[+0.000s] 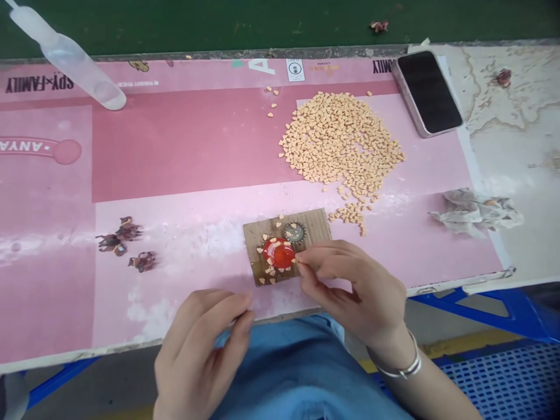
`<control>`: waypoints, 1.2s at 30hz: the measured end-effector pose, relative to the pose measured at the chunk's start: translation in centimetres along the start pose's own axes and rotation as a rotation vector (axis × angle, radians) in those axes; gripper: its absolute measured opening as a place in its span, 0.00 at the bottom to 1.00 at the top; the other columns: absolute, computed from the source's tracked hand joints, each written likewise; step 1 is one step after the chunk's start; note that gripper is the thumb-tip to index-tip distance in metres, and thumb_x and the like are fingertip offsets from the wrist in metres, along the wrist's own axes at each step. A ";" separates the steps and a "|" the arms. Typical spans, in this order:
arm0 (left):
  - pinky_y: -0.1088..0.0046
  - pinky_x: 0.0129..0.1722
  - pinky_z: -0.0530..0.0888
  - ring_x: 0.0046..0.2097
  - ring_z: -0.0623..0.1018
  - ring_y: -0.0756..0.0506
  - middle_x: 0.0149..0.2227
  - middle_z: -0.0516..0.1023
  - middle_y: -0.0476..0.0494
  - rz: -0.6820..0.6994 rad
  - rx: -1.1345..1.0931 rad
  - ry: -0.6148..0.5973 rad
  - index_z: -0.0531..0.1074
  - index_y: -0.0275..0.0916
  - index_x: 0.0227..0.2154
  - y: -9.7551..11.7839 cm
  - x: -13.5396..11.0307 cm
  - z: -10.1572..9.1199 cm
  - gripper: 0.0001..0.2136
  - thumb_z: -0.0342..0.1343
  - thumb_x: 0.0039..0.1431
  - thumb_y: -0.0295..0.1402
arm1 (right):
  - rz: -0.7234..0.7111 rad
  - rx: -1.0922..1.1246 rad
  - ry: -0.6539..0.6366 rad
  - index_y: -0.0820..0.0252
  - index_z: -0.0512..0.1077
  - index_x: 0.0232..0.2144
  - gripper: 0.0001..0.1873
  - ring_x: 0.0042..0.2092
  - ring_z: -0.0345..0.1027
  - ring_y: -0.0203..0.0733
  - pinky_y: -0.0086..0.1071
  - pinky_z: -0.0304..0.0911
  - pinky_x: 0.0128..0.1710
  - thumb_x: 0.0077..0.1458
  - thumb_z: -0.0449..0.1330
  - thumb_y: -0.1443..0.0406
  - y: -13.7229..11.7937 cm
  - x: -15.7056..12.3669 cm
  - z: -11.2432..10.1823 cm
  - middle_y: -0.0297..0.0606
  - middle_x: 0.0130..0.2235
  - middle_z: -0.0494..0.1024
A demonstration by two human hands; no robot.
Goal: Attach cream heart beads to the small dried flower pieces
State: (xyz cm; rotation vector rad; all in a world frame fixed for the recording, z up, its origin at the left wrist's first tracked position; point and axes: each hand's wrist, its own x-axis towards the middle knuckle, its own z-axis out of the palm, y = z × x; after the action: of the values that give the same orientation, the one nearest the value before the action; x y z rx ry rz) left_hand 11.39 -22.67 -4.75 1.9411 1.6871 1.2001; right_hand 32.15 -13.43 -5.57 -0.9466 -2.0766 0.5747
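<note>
My right hand (pixel 350 286) pinches a small pale-yellow piece (pixel 295 261) between thumb and fingertips, at the edge of a glossy red puddle (pixel 280 255). The red puddle lies on a brown board (pixel 312 233), with several loose yellow pieces in and around it. On the same board, just behind the red, sits a bottle cap (pixel 294 233). My left hand (pixel 205 344) is closed in a pinch left of the board, near the table's front edge; whatever its fingertips hold is hidden. Farther back spreads a large pile of yellow pieces (pixel 341 140).
Several small dark figures (pixel 142 261) lie at the left. A translucent squeeze bottle (pixel 79 64) rests at the back left, a phone (pixel 429 93) at the back right. Crumpled tissue (pixel 476 213) lies on the right. Pink printed sheets (pixel 184 140) cover the table.
</note>
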 end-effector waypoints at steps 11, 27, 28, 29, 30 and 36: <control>0.85 0.53 0.77 0.49 0.81 0.53 0.49 0.81 0.45 -0.049 0.065 -0.072 0.77 0.40 0.60 -0.2 -0.1 -0.3 0.20 0.52 0.72 0.16 | -0.071 -0.087 -0.228 0.55 0.69 0.43 0.12 0.43 0.81 0.40 0.33 0.79 0.49 0.70 0.58 0.78 -0.2 0.5 -1.3 0.37 0.41 0.86; 0.84 0.42 0.80 0.39 0.84 0.53 0.41 0.85 0.52 -0.543 -0.500 0.014 0.72 0.53 0.57 0.9 -1.0 1.6 0.10 0.54 0.78 0.35 | -0.064 -0.037 -0.231 0.53 0.70 0.37 0.16 0.41 0.82 0.38 0.30 0.81 0.45 0.67 0.59 0.80 -0.9 1.8 -3.3 0.34 0.39 0.86; 0.84 0.41 0.80 0.38 0.83 0.53 0.39 0.84 0.52 -0.559 -0.541 -0.011 0.72 0.53 0.56 1.1 -0.7 1.6 0.08 0.54 0.79 0.36 | -0.056 -0.008 -0.249 0.52 0.70 0.36 0.16 0.42 0.83 0.38 0.29 0.81 0.44 0.67 0.59 0.80 -1.1 2.0 -3.7 0.33 0.40 0.87; 0.83 0.40 0.79 0.37 0.83 0.53 0.38 0.83 0.53 -0.574 -0.587 -0.026 0.72 0.54 0.54 1.5 -0.5 1.6 0.07 0.54 0.79 0.36 | -0.052 0.020 -0.278 0.52 0.71 0.36 0.16 0.42 0.83 0.37 0.28 0.82 0.44 0.67 0.59 0.80 -1.4 2.1 -4.1 0.32 0.40 0.87; 0.83 0.39 0.79 0.37 0.82 0.53 0.36 0.82 0.53 -0.600 -0.637 -0.021 0.71 0.53 0.53 2.0 -0.2 1.7 0.06 0.53 0.79 0.37 | -0.044 0.045 -0.303 0.51 0.72 0.37 0.16 0.43 0.84 0.36 0.26 0.81 0.44 0.68 0.60 0.79 -1.7 2.0 -4.3 0.31 0.40 0.87; 0.86 0.40 0.76 0.35 0.74 0.54 0.34 0.74 0.53 -0.835 -0.895 0.148 0.71 0.48 0.44 5.2 1.3 2.1 0.03 0.58 0.76 0.38 | -0.010 0.130 -0.260 0.51 0.76 0.40 0.14 0.44 0.83 0.30 0.21 0.79 0.52 0.69 0.61 0.77 -2.6 0.4 -2.4 0.27 0.40 0.87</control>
State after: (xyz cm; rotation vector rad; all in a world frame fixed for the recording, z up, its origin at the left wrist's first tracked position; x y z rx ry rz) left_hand 16.36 -22.21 -1.93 0.5465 1.3826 1.3738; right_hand 32.76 -14.56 -2.22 -0.8212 -2.2387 0.8559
